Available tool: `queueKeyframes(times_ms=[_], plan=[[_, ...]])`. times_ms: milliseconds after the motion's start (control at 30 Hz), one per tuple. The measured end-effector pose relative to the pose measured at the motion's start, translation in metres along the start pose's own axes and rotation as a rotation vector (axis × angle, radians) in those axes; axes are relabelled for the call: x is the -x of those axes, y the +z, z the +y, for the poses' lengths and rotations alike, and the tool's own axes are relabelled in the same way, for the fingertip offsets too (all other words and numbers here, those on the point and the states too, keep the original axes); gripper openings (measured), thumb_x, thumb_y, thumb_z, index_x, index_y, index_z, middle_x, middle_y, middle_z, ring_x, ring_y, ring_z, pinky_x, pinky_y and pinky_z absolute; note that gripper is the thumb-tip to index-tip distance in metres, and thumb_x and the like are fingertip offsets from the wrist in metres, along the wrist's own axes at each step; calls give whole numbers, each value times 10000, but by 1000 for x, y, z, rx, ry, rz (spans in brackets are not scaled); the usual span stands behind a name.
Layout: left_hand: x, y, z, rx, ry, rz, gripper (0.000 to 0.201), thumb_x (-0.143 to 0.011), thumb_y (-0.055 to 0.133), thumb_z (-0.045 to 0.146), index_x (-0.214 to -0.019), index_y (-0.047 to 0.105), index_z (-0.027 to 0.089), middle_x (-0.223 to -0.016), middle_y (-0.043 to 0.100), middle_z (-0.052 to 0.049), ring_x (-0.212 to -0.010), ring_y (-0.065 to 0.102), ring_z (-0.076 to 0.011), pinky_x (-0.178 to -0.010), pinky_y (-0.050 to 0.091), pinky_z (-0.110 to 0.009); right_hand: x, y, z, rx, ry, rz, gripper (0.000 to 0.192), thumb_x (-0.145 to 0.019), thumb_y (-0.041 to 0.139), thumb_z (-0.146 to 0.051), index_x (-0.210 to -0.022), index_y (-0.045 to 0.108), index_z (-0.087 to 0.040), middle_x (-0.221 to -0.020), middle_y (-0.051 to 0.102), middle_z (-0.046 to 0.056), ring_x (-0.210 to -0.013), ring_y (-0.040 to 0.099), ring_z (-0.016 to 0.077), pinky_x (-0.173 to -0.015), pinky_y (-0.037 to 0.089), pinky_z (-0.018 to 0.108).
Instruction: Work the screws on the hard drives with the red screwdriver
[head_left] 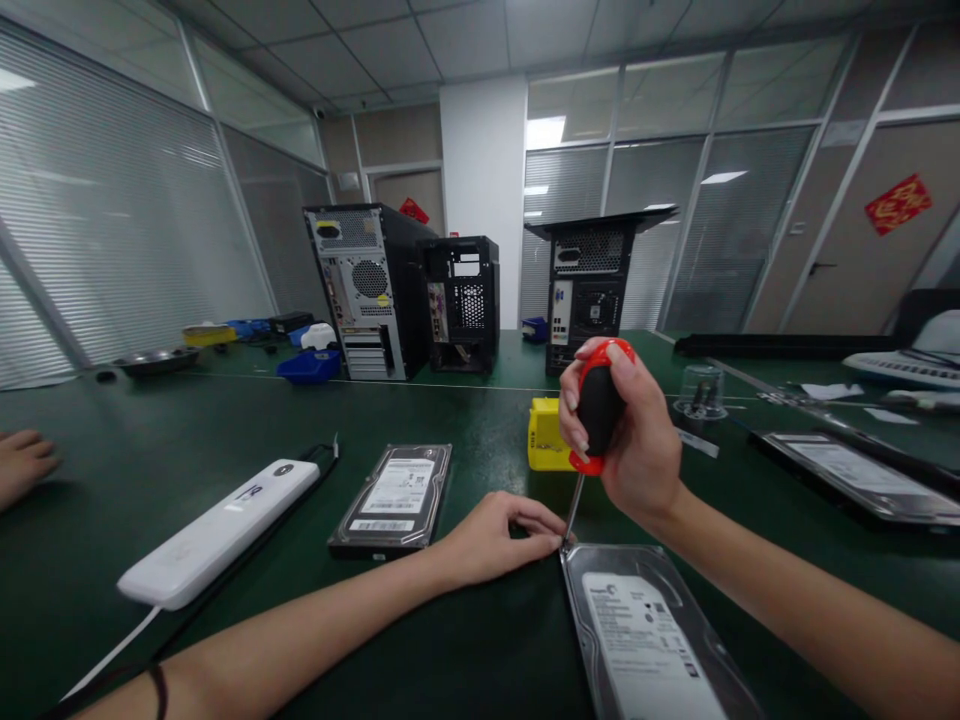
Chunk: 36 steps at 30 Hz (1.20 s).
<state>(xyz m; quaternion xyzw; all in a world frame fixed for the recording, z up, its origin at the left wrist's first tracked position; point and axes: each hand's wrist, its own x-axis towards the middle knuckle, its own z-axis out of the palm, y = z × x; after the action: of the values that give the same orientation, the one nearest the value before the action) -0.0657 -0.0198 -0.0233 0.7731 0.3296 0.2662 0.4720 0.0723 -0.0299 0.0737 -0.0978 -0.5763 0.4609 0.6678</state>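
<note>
Screwdriver handle [600, 410]: red and black. Nearest hard drive [694, 620]: silver-grey, white label [637, 640] printed in black. Desk [487, 450]: dark green. Power strip [225, 530]: white. Box [544, 440]: yellow. Tray [309, 367]: blue.

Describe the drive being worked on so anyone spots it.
On the green table, look below the right hand. The hard drive there runs off the picture's bottom edge. Only this drive has a screwdriver with its tip at one corner.

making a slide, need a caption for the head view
Screwdriver in right hand, tip at a corner of a hard drive, left hand alongside.
</note>
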Motion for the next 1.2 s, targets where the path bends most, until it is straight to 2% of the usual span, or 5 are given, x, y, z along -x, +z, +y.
queueKeyframes(times_ms=[267,467,833,1200], plan=[[-2,-1,-2,25,-12,21,258,-770,591,211,-972,665,68,-927,705,-128,-859,665,-200,-792,491,-277,-1,-1,1,-7,-13,-6,177,-871,457,-370,-884,508,-201,-643,482,-39,-388,407,52,-356,284,187],[-1,-1,-3,48,-34,-1,320,-788,581,239,-1057,653,81,-958,705,-125,-899,662,-207,-809,489,-280,-1,-1,1,-6,-28,-13,166,-875,449,-351,-888,507,-196,-640,486,-33,-394,408,58,-368,285,199],[-1,0,-4,58,-38,-9,335,-780,596,246,-1057,662,70,-1007,694,-148,-942,657,-240,-842,494,-321,-1,-2,0,-6,-36,-39,176,-892,423,-348,-880,504,-193,-633,478,-35,-378,395,59,-345,264,201],[-2,0,-2,12,0,0,284,-785,592,237,-1005,685,83,-987,703,-122,-907,662,-210,-824,495,-290,-2,-2,0,-4,-21,-32,175,-885,436,-357,-888,499,-194,-641,486,-36,-382,404,58,-342,272,194]])
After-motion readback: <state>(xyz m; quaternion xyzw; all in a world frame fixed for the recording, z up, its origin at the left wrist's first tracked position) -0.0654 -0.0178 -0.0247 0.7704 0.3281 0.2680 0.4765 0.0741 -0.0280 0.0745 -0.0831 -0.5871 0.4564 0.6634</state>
